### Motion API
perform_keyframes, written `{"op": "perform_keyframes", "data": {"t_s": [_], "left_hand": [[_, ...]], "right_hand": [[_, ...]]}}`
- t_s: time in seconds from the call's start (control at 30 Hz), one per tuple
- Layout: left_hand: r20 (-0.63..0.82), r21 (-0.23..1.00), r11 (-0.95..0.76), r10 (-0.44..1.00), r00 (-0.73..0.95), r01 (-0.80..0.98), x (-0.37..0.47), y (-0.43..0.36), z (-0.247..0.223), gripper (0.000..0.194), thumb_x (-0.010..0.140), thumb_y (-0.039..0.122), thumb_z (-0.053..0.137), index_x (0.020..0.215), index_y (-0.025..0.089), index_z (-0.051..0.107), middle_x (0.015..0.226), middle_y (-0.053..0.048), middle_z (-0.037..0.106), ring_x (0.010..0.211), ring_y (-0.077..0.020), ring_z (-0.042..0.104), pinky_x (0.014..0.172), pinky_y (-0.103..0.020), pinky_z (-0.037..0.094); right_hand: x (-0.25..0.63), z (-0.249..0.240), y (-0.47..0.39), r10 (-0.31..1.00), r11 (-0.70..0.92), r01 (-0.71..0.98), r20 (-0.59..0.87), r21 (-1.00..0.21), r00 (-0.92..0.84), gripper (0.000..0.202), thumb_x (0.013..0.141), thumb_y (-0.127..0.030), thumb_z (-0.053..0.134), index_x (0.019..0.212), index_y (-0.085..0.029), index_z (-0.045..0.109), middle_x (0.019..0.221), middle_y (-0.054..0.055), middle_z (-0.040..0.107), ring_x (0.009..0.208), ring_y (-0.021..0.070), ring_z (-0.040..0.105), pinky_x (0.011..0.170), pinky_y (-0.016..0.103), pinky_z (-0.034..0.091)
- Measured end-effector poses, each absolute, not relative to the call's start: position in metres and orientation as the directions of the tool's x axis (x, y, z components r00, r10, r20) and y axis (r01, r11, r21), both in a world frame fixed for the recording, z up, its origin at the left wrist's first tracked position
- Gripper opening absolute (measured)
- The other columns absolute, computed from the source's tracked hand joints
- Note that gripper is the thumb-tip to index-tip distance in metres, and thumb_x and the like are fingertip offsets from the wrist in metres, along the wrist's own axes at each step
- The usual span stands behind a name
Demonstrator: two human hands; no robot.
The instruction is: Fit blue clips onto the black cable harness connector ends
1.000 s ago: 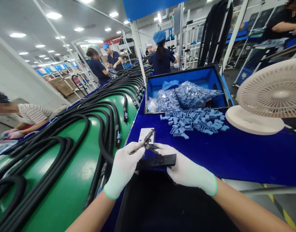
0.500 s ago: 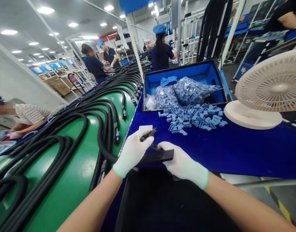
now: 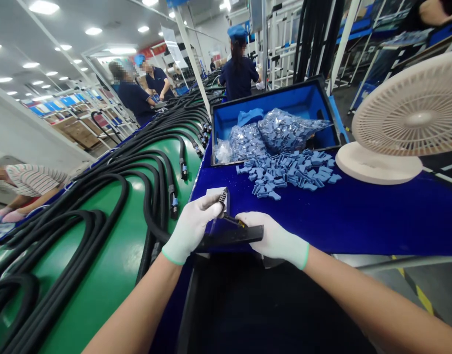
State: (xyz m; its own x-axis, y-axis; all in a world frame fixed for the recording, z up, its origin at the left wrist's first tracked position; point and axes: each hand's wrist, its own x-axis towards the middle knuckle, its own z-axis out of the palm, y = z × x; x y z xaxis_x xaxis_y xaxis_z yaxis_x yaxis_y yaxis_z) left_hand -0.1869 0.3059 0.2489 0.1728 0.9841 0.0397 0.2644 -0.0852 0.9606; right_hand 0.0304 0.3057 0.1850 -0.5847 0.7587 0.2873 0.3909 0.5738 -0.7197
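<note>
My left hand (image 3: 194, 221), white-gloved, is closed around the dark end fitting of a black hose, and a ribbed, light-striped tip (image 3: 223, 196) pokes out past the thumb. My right hand (image 3: 270, 235), also gloved, has its fingers curled near a thin black piece (image 3: 233, 220) with a yellow spot, which reaches toward the fitting. What exactly the right fingers grip is hidden. A flat black bar (image 3: 236, 237) passes below both hands, touching or just in front of the right fingers. Right behind the left fingertips stands a small pale block (image 3: 216, 191).
A loose pile of blue clips (image 3: 292, 172) lies before a blue bin (image 3: 321, 105) with bagged clips. A fan (image 3: 376, 164) stands at right. Black hoses (image 3: 124, 191) cover the green table (image 3: 111, 265). A black container (image 3: 270, 305) sits below my hands. Several co-workers stand farther off.
The camera view has shifted slightly. In my left hand the ribbed tip has turned more upright, and the thin black piece with its yellow spot shows more clearly between the hands.
</note>
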Motion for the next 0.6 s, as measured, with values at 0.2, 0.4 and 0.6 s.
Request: {"op": "perform_keyframes", "data": {"t_s": [0.2,0.4,0.6], "left_hand": [[-0.041,0.943,0.097,0.983,0.179,-0.318,-0.196,0.314,0.232,0.041,0.086,0.031,0.084,0.122,0.018,0.070,0.105,-0.008,0.069,0.093,-0.0172,0.066,0.084,-0.028,0.057],[-0.027,0.992,0.017,0.997,0.072,0.128,-0.191,0.296,0.252,0.048,0.083,0.029,0.083,0.129,0.022,0.071,0.125,-0.008,0.072,0.114,-0.0277,0.067,0.106,-0.042,0.052],[0.048,0.759,-0.283,0.923,0.383,0.587,-0.178,0.276,0.258,0.026,0.088,0.019,0.071,0.111,0.028,0.079,0.107,-0.001,0.074,0.107,-0.0248,0.066,0.101,-0.038,0.048]], "right_hand": [[0.070,0.196,0.309,0.853,0.520,0.704,0.261,-0.484,-0.451,0.027,0.081,-0.008,0.066,0.108,-0.014,0.069,0.114,0.017,0.069,0.117,0.0348,0.060,0.104,0.049,0.044],[0.056,0.189,0.283,0.908,0.002,0.089,-0.036,-0.996,-0.417,0.062,0.080,-0.026,0.078,0.138,-0.021,0.055,0.106,0.007,0.072,0.082,0.0229,0.071,0.077,0.039,0.058],[0.032,0.201,0.274,0.906,-0.102,-0.226,0.004,-0.969,-0.423,0.042,0.072,-0.013,0.078,0.110,-0.019,0.062,0.096,0.003,0.072,0.086,0.0206,0.072,0.082,0.036,0.058]]}}
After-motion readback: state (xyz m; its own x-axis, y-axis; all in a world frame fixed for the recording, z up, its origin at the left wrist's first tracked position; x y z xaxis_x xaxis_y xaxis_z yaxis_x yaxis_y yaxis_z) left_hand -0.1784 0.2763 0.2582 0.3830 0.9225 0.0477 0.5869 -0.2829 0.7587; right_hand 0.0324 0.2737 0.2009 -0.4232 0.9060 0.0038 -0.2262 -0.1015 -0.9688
